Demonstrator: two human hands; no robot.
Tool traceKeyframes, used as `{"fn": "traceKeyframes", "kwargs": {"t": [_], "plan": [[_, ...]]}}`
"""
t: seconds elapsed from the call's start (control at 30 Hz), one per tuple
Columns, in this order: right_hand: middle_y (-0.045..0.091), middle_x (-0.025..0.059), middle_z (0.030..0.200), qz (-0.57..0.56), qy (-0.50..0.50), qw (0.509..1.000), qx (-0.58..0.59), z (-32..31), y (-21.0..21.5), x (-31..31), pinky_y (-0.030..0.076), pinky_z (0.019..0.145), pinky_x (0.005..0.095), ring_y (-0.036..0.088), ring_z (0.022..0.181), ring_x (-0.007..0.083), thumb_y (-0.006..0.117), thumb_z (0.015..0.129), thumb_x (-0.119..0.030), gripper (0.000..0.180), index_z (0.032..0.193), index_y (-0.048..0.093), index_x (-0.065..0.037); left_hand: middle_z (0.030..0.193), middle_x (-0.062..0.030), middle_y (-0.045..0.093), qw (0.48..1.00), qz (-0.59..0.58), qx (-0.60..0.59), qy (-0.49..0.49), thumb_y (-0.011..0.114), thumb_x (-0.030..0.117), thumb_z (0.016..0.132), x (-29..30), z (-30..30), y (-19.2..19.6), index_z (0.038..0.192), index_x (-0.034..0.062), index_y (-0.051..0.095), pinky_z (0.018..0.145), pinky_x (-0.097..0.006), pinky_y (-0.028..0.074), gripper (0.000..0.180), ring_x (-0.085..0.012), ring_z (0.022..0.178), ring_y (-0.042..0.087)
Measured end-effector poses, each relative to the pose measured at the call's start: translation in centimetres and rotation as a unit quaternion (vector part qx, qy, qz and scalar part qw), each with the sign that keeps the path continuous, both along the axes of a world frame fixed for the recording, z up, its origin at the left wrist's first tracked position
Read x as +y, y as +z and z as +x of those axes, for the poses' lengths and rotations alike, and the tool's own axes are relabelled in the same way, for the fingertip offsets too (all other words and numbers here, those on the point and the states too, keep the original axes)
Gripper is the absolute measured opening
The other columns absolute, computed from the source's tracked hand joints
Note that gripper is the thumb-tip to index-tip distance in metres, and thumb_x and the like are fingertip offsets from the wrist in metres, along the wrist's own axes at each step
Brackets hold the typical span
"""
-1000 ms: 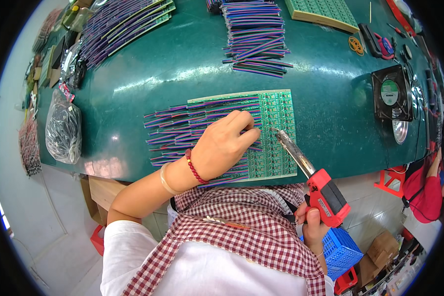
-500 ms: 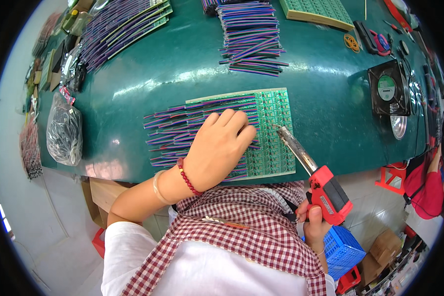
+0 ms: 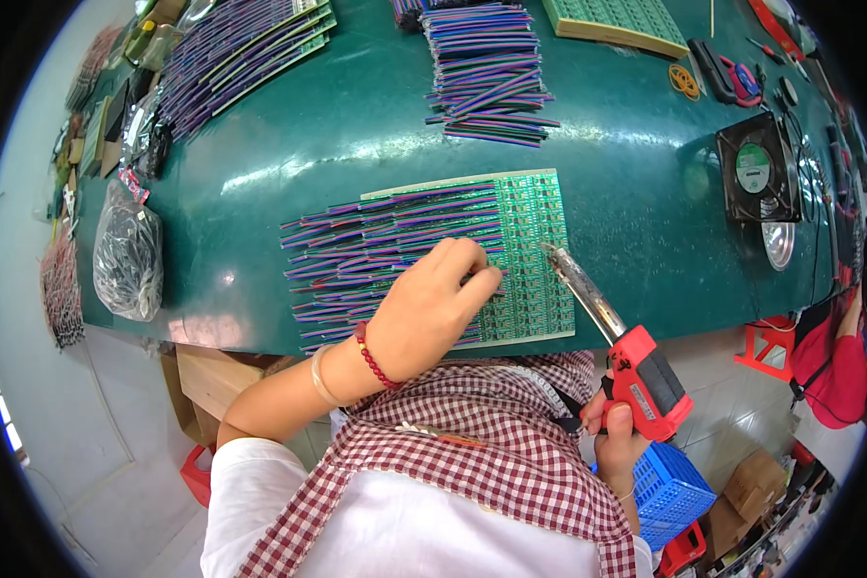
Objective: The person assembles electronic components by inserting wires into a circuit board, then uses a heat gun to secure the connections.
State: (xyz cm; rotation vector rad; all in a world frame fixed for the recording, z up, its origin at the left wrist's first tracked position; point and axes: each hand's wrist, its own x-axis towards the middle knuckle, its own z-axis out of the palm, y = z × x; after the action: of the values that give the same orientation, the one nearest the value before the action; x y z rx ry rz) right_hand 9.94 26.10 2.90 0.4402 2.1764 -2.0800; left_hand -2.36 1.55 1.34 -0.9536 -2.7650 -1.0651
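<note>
A green circuit board panel [image 3: 533, 226] lies near the front edge of the table. Rows of thin multicoloured ribbon wires [image 3: 356, 246] reach leftward from it. My left hand [image 3: 433, 294] rests over the wires, fingers curled and closed near the wire ends at the board; what they pinch is hidden under the hand. In my right hand [image 3: 617, 435] is a red and black soldering gun [image 3: 648, 385], gripped low by its handle. Its metal barrel slants up and left, and the tip stands over the right part of the board; I cannot tell whether it touches.
Bundled wires [image 3: 482, 67] and a stack of circuit boards [image 3: 617, 24] occupy the far side. More wired boards [image 3: 241, 58] are at far left. A clear bag [image 3: 128, 255] sits left; a black fan [image 3: 759, 171] stands right. A blue crate [image 3: 672, 493] is below the table.
My left hand has moved a little nearer to me over the wires, still closed. The soldering gun has shifted very slightly, its tip staying over the board.
</note>
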Motion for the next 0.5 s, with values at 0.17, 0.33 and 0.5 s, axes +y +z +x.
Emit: {"fn": "traceKeyframes", "kwargs": {"t": [0.17, 0.33, 0.5], "plan": [[0.053, 0.0082, 0.065, -0.011, 0.045, 0.999, -0.008, 0.3, 0.0, 0.2, 0.038, 0.048, 0.025, 0.043, 0.049, 0.0111, 0.054, 0.091, -0.038, 0.051, 0.118, 0.046, 0.005, 0.084, -0.0096, 0.052, 0.998, 0.011, 0.064, 0.021, 0.064, -0.004, 0.068, -0.3, -0.8, -1.3, 0.09, 0.0014, 0.061, 0.059, -0.032, 0.046, 0.023, -0.0241, 0.073, 0.054], [0.054, 0.0063, 0.066, -0.035, 0.039, 0.998, -0.024, 0.1, 0.2, 0.0, 0.038, 0.05, 0.0243, 0.046, 0.054, 0.0106, 0.056, 0.09, -0.033, 0.037, 0.099, 0.051, 0.003, 0.084, -0.0091, 0.052, 0.997, 0.006, 0.069, 0.019, 0.065, -0.004, 0.067, -0.2, -0.9, -1.3, 0.09, 0.0019, 0.062, 0.058, -0.032, 0.045, 0.024, -0.0234, 0.072, 0.053], [0.053, 0.0032, 0.067, -0.048, 0.028, 0.998, -0.029, 0.0, 0.0, -0.3, 0.037, 0.051, 0.0238, 0.047, 0.057, 0.009, 0.058, 0.09, -0.028, 0.03, 0.081, 0.056, 0.001, 0.083, -0.0089, 0.053, 0.997, 0.01, 0.069, 0.026, 0.065, -0.004, 0.066, -0.2, -0.9, -1.3, 0.09, 0.0018, 0.062, 0.059, -0.031, 0.045, 0.025, -0.0231, 0.073, 0.054]]}}
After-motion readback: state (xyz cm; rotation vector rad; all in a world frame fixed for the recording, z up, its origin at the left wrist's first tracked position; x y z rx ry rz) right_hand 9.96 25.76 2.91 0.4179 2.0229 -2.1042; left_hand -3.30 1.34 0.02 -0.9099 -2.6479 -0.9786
